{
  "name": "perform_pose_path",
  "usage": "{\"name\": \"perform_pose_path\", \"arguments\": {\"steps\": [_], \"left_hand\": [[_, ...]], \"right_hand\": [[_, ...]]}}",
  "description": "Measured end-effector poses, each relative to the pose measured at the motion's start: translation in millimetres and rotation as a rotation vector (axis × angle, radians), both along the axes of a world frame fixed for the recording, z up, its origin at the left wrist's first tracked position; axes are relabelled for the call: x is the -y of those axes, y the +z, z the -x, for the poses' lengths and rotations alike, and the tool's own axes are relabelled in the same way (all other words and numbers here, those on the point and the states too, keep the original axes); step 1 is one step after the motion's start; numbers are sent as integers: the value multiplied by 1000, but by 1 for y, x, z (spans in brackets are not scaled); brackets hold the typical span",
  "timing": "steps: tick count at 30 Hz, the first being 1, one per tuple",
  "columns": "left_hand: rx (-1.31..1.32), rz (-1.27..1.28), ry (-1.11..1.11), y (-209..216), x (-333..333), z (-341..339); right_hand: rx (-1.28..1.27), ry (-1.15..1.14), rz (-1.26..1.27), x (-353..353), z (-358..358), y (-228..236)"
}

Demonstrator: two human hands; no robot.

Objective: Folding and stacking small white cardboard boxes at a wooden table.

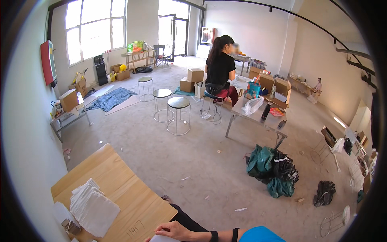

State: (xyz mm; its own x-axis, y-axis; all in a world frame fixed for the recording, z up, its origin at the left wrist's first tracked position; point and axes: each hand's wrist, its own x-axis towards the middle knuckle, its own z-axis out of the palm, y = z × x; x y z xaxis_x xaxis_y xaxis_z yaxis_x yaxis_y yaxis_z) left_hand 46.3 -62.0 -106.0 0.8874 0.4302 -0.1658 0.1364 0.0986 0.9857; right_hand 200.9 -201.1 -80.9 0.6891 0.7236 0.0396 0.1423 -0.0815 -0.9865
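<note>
My right hand [174, 230] is at the lower edge, by the near corner of a light wooden table [117, 177]. Its fingers are pinched on a flat white sheet [162, 238], which is cut off by the picture's edge. Dark bands circle the wrist and forearm, below a blue sleeve. On the table lies a fanned stack of white sheets [93, 209], flat and apart from my hand. Beside the stack sits a small brown box-like item [71, 226]. My left hand does not show.
Three round stools [178, 103] stand on the concrete floor ahead. A person in black [220, 64] sits beyond them. Right of them is a metal-legged table [258, 115] with a bottle and boxes. Green and black plastic bags [268, 167] lie on the floor.
</note>
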Motion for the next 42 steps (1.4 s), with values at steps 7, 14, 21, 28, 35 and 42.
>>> {"name": "perform_pose_path", "arguments": {"steps": [7, 14, 21, 28, 35, 42], "left_hand": [[-25, 92, 40, 23, 16, 4], [-12, -50, 7, -12, 4, 11], [-143, 16, 21, 3, 7, 19], [-40, 12, 89, 7, -16, -3], [178, -166, 209, 61, -6, -48], [63, -156, 138, 76, -22, -2]], "right_hand": [[70, -99, 147, 10, 18, -14], [95, -80, 115, 24, 29, -13], [212, 12, 54, 30, 31, -21], [48, -46, 67, -4, 1, 19], [-87, -174, -54, -22, -13, 57], [-339, -30, -182, -29, 14, 54]]}}
